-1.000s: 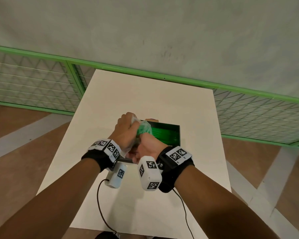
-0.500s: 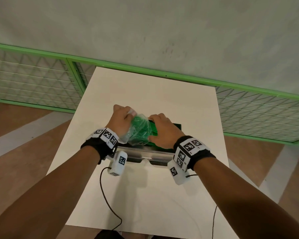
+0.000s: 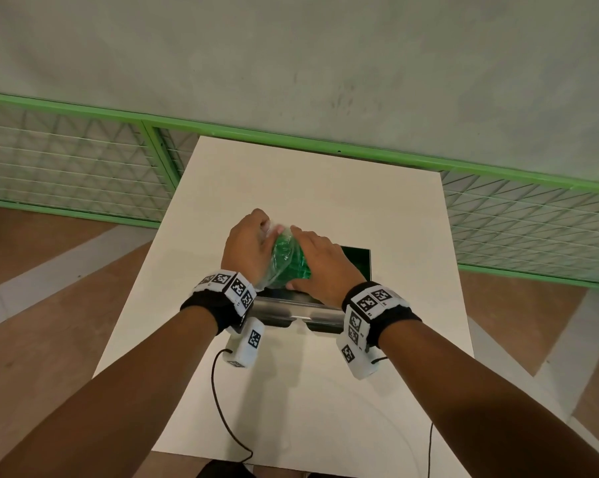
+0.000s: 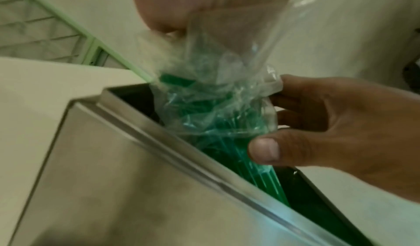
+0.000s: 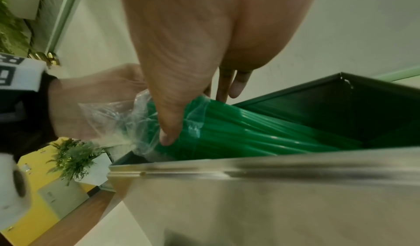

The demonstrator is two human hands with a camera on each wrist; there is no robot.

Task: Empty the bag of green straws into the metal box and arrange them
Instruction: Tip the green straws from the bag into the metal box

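A clear plastic bag (image 3: pixel 281 260) of green straws (image 5: pixel 250 129) lies tilted over the left part of the open metal box (image 3: pixel 291 310). My left hand (image 3: pixel 248 241) grips the bag's crumpled upper end (image 4: pixel 204 39). My right hand (image 3: pixel 320 263) holds the bag lower down, thumb (image 4: pixel 264 150) on the near side and fingers on the far side. The straws stick out of the bag's mouth (image 5: pixel 195 117) and slope down into the box's dark inside (image 5: pixel 329 109). In the left wrist view their lower ends (image 4: pixel 265 176) are below the box rim (image 4: pixel 159 129).
The box stands in the middle of a white table (image 3: pixel 291 181). Two thin black cables (image 3: pixel 222 408) run from my wrists across the table's near part. A green-framed mesh fence (image 3: pixel 67 167) and a grey wall stand behind the table.
My hands have moved apart and away from me, over the box. The right hand has turned palm-down onto the bag, and the bag now tilts with the straws reaching into the box.
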